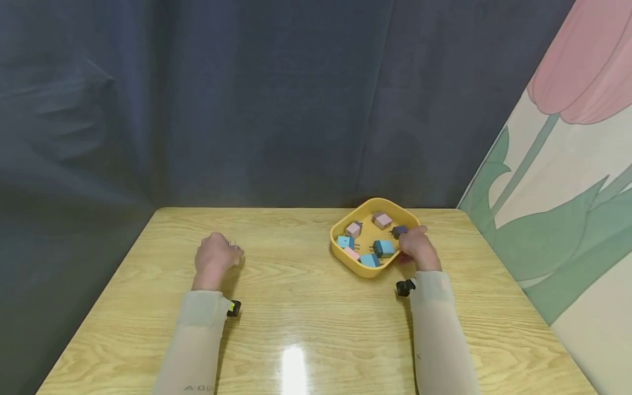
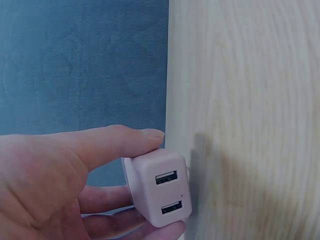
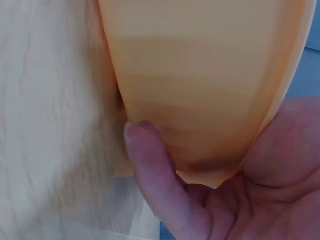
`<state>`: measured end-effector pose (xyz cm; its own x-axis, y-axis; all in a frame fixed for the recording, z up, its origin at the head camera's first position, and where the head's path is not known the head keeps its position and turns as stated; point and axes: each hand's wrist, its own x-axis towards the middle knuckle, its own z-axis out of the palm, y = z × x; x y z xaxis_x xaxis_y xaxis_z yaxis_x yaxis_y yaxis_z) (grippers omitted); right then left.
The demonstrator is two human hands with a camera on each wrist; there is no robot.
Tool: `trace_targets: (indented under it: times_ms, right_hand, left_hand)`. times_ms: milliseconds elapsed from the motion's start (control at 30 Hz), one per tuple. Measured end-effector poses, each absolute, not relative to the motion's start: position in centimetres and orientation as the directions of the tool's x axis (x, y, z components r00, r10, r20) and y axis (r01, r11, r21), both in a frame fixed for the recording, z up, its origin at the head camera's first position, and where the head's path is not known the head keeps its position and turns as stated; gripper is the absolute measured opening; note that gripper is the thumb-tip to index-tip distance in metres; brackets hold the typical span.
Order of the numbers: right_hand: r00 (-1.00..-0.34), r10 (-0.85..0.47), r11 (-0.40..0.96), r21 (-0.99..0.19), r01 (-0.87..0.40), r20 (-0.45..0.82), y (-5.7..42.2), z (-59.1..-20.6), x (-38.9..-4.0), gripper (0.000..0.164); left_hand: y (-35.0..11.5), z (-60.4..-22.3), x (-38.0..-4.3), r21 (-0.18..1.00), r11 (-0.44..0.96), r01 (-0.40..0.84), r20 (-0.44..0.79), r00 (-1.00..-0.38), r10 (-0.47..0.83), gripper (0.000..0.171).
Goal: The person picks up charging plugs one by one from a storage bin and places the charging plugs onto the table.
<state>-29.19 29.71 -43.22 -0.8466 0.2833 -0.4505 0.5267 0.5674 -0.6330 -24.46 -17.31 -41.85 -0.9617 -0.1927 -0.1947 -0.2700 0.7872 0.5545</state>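
Observation:
On the left of the table my left hand (image 1: 214,258) pinches a pink USB charger (image 2: 172,190) between thumb and fingers. Its two USB ports face the left wrist camera, and in the head view its metal prongs point up. My right hand (image 1: 418,247) grips the right side of a yellow bin (image 1: 356,267), thumb at the rim and fingers along the outer wall. Several chargers lie loose in the bin: light blue ones such as this blue charger (image 1: 383,248), pink ones such as this pink charger (image 1: 383,220), and a dark purple-blue charger (image 1: 399,231) near my right thumb.
The bin rests near the back right of the wooden table (image 1: 296,307). A dark blue curtain (image 1: 276,109) hangs along the table's back and left edges. To the right stands a wall (image 1: 582,181) painted with a pink tulip.

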Motion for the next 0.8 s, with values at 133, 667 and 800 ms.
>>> trace_targets:
  times_ms: [133, 667, 800]
  right_hand:
    - [-0.847, 0.278, 0.576, -0.627, 0.524, -0.453, 29.75, -43.31, -29.14, 0.072]
    - [-0.864, 0.254, 0.564, -0.659, 0.498, -0.435, 29.72, -42.81, -28.36, 0.069]
    - [-0.864, 0.250, 0.570, -0.655, 0.496, -0.437, 29.64, -42.68, -28.36, 0.070]
  left_hand:
    - [-17.39, -42.34, -24.47, 0.569, 0.778, -0.268, -0.203, -0.962, -0.183, 0.026]
    - [-16.99, -42.44, -24.62, 0.546, 0.782, -0.301, -0.233, -0.951, -0.203, 0.028]
    - [-17.01, -42.62, -24.59, 0.541, 0.785, -0.301, -0.234, -0.951, -0.203, 0.030]
